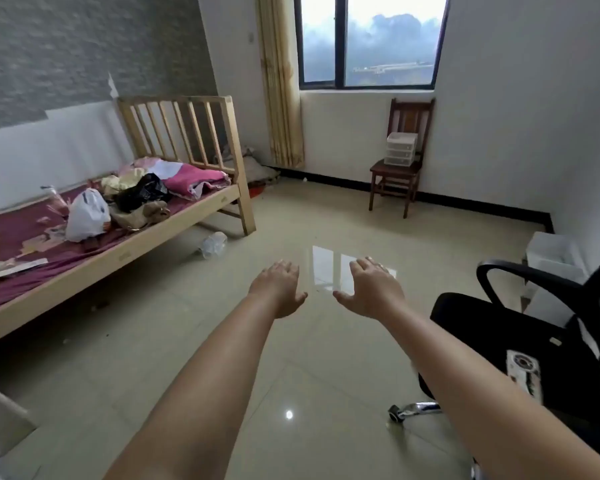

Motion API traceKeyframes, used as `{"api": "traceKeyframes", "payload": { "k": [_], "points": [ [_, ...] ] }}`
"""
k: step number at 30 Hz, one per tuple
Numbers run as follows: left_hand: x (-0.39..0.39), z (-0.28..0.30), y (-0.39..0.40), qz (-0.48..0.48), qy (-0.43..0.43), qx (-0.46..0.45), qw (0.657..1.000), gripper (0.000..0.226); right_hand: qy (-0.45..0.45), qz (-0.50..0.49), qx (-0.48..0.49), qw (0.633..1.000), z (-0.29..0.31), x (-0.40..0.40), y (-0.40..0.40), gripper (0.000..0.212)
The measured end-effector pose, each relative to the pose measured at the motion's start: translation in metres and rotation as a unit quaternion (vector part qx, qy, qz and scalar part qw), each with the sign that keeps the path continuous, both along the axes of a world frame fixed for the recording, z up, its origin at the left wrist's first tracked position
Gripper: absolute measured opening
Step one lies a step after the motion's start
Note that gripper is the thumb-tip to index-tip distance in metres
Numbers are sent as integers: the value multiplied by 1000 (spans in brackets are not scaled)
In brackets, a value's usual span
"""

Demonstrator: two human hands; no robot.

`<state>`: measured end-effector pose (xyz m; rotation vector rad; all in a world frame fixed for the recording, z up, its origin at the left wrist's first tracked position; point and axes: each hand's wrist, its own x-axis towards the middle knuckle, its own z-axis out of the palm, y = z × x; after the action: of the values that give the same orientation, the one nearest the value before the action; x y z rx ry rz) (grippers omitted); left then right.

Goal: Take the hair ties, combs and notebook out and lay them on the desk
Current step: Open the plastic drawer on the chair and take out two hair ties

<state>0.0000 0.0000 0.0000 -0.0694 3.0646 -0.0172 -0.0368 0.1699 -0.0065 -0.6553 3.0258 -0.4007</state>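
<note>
Forearms, bare, reach forward from the bottom edge over a glossy tiled floor (194,341). Left hand (279,289): palm down, fingers spread loosely, holding nothing. Right hand (371,289): palm down, fingers spread likewise, holding nothing; the two thumbs point toward each other with a gap between them.

Office chair (520,341), black, with curved armrest, stands at near right; its chrome base and one caster show beneath the right forearm. A white object with a grey printed face rests on its seat, too blurred to identify. White furniture edge, near left corner, partly cut off.

Clear plastic bottle (213,244) lies on the floor just beside the bed's foot.

Wooden bed (125,251), middle left, with maroon sheet and slatted end rail. On it: white plastic bag (87,216), black plastic bag (141,192), pink folded blanket (191,178), assorted small items not distinguishable.

White cabinet or box, right wall, behind the office chair.

Wooden chair (400,174), dark brown, stands against the far wall under the window. On its seat: small white drawer organiser (400,148), several translucent drawers stacked, all pushed in. Hair ties, combs and notebook cannot be made out anywhere; contents of the drawers not legible.

Window (368,39), far wall, dark frame, cloudy sky beyond; yellow curtain (281,91) gathered at its left.
</note>
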Motion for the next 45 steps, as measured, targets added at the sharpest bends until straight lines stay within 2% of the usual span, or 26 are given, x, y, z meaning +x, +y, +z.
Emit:
{"api": "traceKeyframes", "payload": {
  "k": [4, 14, 20, 23, 27, 32, 39, 41, 45],
  "points": [
    [-111, -11, -15, 4, -31, 26, 999, 65, -42, -11, -20, 999, -15, -108, -11, 67],
    [-385, -48, -99, -5, -78, 20, 997, 66, -80, -41, 16, 996, -52, -397, -73, 65],
    [-589, -55, -138, -28, -16, 28, 999, 70, -31, -119, 11, 992, -59, -582, -115, 79],
    [-685, -60, -145, -49, 4, 45, 998, 67, -21, -160, 3, 987, -65, -663, -126, 79],
    [-804, -89, -148, -86, -33, 39, 995, 65, -38, -198, -3, 980, -87, -768, -130, 78],
    [-969, -122, -148, -78, -58, 40, 994, 64, -64, -232, 7, 971, -118, -934, -119, 77],
    [-1199, -116, -149, -51, -58, 58, 995, 64, -79, -256, 1, 963, -118, -1166, -107, 77],
    [-1244, -113, -149, -52, -51, 64, 995, 64, -82, -249, 9, 965, -116, -1208, -110, 76],
    [-1385, -127, -149, -58, -56, 64, 995, 63, -81, -234, 21, 969, -130, -1340, -117, 76]
  ]
}}
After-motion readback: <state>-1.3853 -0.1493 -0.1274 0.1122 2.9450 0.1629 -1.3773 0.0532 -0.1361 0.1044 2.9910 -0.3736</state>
